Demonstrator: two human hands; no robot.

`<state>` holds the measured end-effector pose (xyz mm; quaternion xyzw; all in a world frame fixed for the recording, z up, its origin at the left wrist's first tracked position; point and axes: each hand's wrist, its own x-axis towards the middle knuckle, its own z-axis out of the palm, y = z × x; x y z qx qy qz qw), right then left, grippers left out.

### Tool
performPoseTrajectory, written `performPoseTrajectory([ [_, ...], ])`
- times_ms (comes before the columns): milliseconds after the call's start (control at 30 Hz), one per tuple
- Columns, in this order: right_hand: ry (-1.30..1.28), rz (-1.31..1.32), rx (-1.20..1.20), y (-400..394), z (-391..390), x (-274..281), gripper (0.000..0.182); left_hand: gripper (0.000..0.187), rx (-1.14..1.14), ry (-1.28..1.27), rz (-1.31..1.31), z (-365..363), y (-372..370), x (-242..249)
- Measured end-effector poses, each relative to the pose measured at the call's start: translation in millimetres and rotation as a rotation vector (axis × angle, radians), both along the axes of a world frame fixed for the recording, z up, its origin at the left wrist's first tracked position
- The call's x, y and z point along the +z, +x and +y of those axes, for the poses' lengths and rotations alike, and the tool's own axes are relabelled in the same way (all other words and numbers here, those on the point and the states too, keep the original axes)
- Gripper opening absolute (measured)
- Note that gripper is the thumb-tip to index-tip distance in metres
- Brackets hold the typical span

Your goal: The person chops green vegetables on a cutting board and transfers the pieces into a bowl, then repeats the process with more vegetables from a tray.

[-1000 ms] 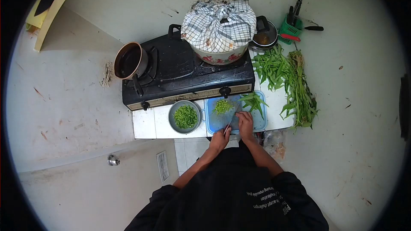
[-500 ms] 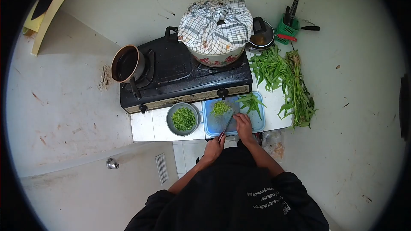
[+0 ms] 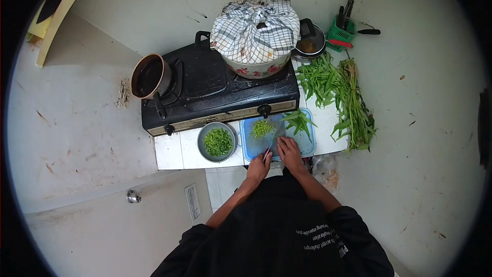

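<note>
- White tiles [image 3: 190, 150] lie beneath the tray [image 3: 304, 146]; left of the left hand [image 3: 257, 168] stands a bowl [image 3: 201, 146].
- Left hand, closed round the knife [image 3: 267, 153], has moved forward since the earlier frame, so the hands sit closer.
- Right hand [image 3: 290, 152] curls; whether it pinches anything, I cannot tell.
- Chopped greens [image 3: 262, 129] lie ahead of the left, leaves [image 3: 299, 121] ahead of the right.

Left hand [image 3: 257, 167] grips knife [image 3: 267, 152] at blue tray [image 3: 307, 144], right hand [image 3: 290, 152] close by the blade; chopped greens [image 3: 262, 129] on tray, bowl [image 3: 217, 159] beside it, black stove [image 3: 205, 79] beyond.
</note>
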<state>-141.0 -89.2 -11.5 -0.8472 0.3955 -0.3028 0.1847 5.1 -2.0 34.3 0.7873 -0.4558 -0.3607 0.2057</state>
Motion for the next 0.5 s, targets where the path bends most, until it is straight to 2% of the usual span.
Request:
performPoseTrajectory([
  [100, 0.005, 0.001, -0.011, -0.6, 0.6, -0.8, 0.028, 0.054, -0.023, 0.052, -0.017, 5.5, 2.1, -1.9],
  [500, -0.010, -0.011, -0.055, 3.4, 2.7, -7.4, 0.026, 0.052, -0.041, -0.018, -0.096, 21.9, 4.2, -2.3],
])
